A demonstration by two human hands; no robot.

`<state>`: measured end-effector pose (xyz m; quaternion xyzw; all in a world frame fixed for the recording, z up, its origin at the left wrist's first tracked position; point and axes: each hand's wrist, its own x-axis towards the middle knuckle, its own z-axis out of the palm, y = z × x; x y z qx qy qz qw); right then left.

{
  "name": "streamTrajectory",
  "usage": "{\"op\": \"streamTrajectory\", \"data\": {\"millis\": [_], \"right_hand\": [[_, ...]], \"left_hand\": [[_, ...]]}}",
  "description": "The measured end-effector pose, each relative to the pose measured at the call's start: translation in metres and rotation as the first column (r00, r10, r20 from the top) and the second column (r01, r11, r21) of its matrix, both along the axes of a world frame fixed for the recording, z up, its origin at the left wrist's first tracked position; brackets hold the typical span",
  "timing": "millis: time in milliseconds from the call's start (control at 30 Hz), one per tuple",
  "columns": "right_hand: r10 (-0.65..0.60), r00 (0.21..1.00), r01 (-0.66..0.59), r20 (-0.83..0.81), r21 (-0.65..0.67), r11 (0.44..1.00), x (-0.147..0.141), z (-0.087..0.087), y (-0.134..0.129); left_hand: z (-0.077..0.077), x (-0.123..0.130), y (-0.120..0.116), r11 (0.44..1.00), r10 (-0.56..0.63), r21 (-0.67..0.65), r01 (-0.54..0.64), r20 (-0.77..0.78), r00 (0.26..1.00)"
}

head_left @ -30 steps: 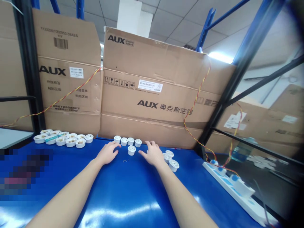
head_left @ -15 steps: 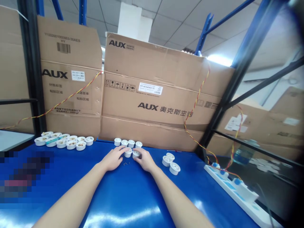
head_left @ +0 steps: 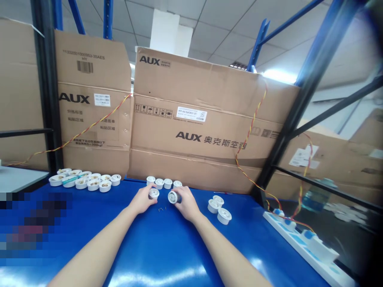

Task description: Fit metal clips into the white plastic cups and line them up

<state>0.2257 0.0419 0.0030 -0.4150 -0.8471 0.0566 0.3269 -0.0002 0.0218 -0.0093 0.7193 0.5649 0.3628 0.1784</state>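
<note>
My left hand (head_left: 143,200) is closed around a small round white plastic piece (head_left: 154,193), thumb in front and fingers behind. Another such white piece (head_left: 172,197) is tilted in my right hand (head_left: 186,202), its face turned toward me. A gap separates the two pieces. On the blue table (head_left: 167,243), a few tiny dark metal bits (head_left: 162,209) lie between and just in front of my hands. Behind them stands a short row of similar white round pieces (head_left: 159,183).
Several white cups (head_left: 93,184) with small parts in them sit at the back left, a teal item across one. Three white round pieces (head_left: 224,216) stand to the right. A white power strip (head_left: 305,243) runs along the right edge. Cardboard (head_left: 209,159) walls the back.
My hands have moved apart. The left piece has shifted left in my left hand, and the right one is now tilted up in my right hand. The camera view has shifted slightly.
</note>
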Motion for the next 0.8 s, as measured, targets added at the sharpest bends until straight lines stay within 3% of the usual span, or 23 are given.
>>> {"op": "streamTrajectory", "data": {"millis": [67, 133, 267, 367, 467, 567, 667, 733, 800], "right_hand": [[0.037, 0.995, -0.044, 0.095, 0.066, 0.997, 0.000, 0.003, -0.003], [0.051, 0.982, -0.072, 0.180, 0.113, 0.991, -0.001, 0.005, -0.004], [0.029, 0.958, -0.090, 0.287, 0.200, 0.976, -0.006, 0.008, -0.004], [0.073, 0.929, -0.157, 0.362, 0.208, 0.966, -0.009, 0.011, -0.004], [0.103, 0.917, -0.180, 0.386, 0.169, 0.969, -0.007, 0.013, -0.005], [0.025, 0.950, -0.072, 0.310, 0.142, 0.987, -0.002, 0.010, -0.004], [-0.141, 0.969, 0.139, 0.203, 0.023, 0.990, 0.006, 0.003, 0.002], [-0.246, 0.947, 0.267, 0.206, -0.085, 0.960, 0.012, -0.002, 0.006], [-0.313, 0.919, 0.350, 0.240, -0.130, 0.928, 0.017, -0.004, 0.010]], "left_hand": [[0.002, 0.000, -0.002, 0.999, 0.033, -0.019, -0.033, -0.009, 0.999], [0.008, 0.000, -0.006, 0.998, 0.017, 0.057, -0.013, -0.057, 0.998], [0.022, 0.001, -0.011, 0.934, -0.135, 0.280, 0.224, -0.304, 0.943], [0.028, 0.004, -0.012, 0.891, -0.234, 0.238, 0.386, -0.488, 0.841], [0.029, 0.005, -0.012, 0.894, -0.266, 0.175, 0.413, -0.535, 0.802], [0.025, 0.000, -0.011, 0.914, -0.221, 0.213, 0.346, -0.455, 0.863], [0.014, -0.010, -0.008, 0.957, -0.081, 0.248, 0.154, -0.280, 0.957], [0.005, -0.016, -0.003, 0.984, 0.061, 0.176, -0.039, -0.119, 0.991], [-0.002, -0.022, 0.000, 0.985, 0.162, 0.064, -0.159, -0.035, 0.986]]}}
